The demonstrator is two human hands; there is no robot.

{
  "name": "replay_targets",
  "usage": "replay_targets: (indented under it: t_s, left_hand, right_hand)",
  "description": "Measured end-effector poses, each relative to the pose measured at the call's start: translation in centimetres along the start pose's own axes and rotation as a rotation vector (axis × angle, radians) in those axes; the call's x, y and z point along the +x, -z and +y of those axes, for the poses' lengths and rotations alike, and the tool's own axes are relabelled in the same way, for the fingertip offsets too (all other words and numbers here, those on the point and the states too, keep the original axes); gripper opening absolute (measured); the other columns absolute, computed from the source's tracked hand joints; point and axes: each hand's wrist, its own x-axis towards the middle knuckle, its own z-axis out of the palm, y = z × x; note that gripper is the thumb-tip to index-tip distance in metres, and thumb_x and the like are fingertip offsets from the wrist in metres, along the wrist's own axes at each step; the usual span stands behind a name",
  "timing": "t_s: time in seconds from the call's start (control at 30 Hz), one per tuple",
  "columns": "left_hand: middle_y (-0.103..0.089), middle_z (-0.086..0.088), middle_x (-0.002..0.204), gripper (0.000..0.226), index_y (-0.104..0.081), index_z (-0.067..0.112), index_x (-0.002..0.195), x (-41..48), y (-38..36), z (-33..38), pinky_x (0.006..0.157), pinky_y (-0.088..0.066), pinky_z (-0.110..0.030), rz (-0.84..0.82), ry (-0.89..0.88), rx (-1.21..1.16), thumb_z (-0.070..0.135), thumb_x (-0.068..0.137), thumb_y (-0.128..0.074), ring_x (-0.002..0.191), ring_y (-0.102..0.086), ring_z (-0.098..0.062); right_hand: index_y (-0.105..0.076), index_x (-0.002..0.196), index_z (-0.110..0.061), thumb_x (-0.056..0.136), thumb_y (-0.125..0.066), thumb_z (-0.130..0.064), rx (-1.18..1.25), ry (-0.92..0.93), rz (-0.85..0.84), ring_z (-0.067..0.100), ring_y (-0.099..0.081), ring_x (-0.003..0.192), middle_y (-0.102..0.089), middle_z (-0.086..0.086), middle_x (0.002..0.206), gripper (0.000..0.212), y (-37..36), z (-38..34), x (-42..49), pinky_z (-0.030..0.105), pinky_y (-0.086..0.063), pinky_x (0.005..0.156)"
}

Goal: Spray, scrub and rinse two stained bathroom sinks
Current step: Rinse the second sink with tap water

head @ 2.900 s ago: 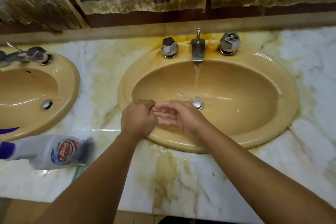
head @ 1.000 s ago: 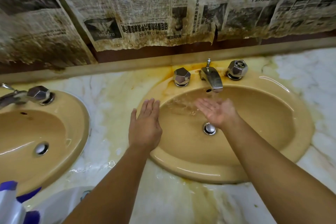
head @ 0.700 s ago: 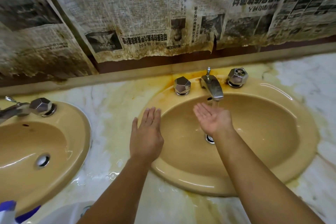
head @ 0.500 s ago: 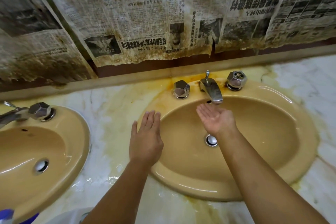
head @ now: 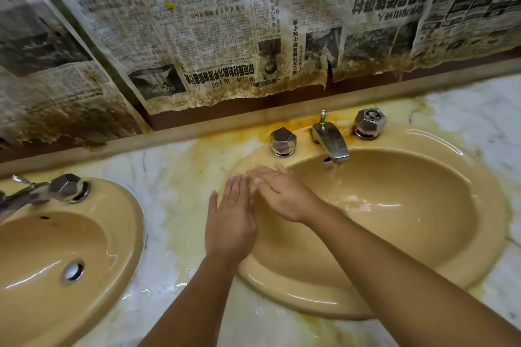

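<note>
Left sink: far left of the spout, bowl glossy, looks wet; surface left of the spout is marble, yellow-stained, with pooled water lower down; left hand flat, palm down, fingers straight, resting on the right sink rim, left of and below the spout, gripping nothing; right hand also flat and empty, on the inner wall just left of the spout, its fingertips at the left hand's fingertips, likely touching; left knob just left of the spout, right knob just right; water runs from the spout into the bowl; orange stain behind the spout.

Handling, my read: both sinks fixed, rigid glazed ceramic, nothing to lift; the work is flat-palm pressure on a wet, slick curve, so expect hands to skate; brace on the rim, not the bowl; knobs are the only real grip points, and the facets should help wet fingers; the orange stain looks stubborn.
</note>
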Motion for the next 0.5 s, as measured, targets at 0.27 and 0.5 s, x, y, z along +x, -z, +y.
replay_targets:
  t_s: [0.27,0.5]
  left_hand:
    - [0.009,0.006,0.172,0.064,0.004,0.026,0.164,0.6,0.0,-0.1,0.128,0.0,-0.046,-0.051,-0.017,0.037,0.042,0.102,0.001,0.156,0.016,-0.01]
    - [0.017,-0.001,0.171,0.059,0.015,0.024,0.162,2.6,0.2,1.3,0.127,0.004,-0.05,-0.084,-0.044,0.095,0.034,0.11,-0.01,0.156,0.021,-0.026]
  right_hand:
    - [-0.052,0.15,-0.02,0.11,-0.042,-0.029,0.052,0.111,-0.032,0.002,-0.024,0.153,-0.042,-0.012,0.158,0.042,-0.8,3.3,-3.4,0.024,-0.006,0.127]
    - [-0.037,0.149,0.004,0.111,-0.029,-0.025,2.059,-0.63,0.733,0.045,-0.04,0.144,-0.044,0.033,0.149,0.049,6.7,5.0,-3.9,0.054,-0.031,0.121]
